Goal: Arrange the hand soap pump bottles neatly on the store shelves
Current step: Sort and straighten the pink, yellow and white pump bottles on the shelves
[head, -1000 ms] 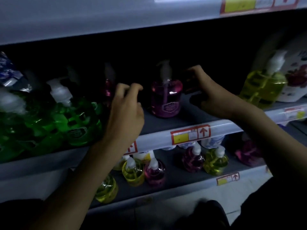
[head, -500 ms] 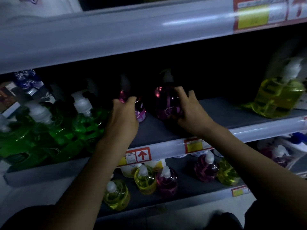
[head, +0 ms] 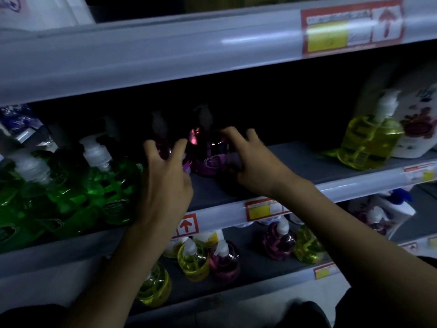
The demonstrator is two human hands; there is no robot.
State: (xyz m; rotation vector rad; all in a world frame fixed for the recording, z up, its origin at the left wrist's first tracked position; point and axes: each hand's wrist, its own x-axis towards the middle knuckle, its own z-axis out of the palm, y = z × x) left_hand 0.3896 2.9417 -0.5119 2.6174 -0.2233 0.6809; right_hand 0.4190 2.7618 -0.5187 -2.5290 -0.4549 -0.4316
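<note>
Two dark pink pump bottles stand side by side deep on the middle shelf (head: 307,162). My left hand (head: 165,185) reaches in front of the left pink bottle (head: 165,147), its fingers spread and loosely straight around the bottle's shoulder. Beside the right pink bottle (head: 208,155), my right hand (head: 255,164) has its fingers stretched out and touching that bottle's right side. Several green pump bottles (head: 113,185) crowd the shelf to the left. At the far right a yellow pump bottle (head: 369,143) stands alone.
The upper shelf edge (head: 165,50) hangs low over the hands. A white flowered refill pack (head: 416,129) leans behind the yellow bottle. The lower shelf (head: 255,268) holds small yellow and pink pump bottles. Bare shelf lies between the pink bottles and the yellow one.
The right pink bottle moved left and back, next to the other pink bottle. Both hands have loosened, and their fingers now spread out instead of curling round the bottles.
</note>
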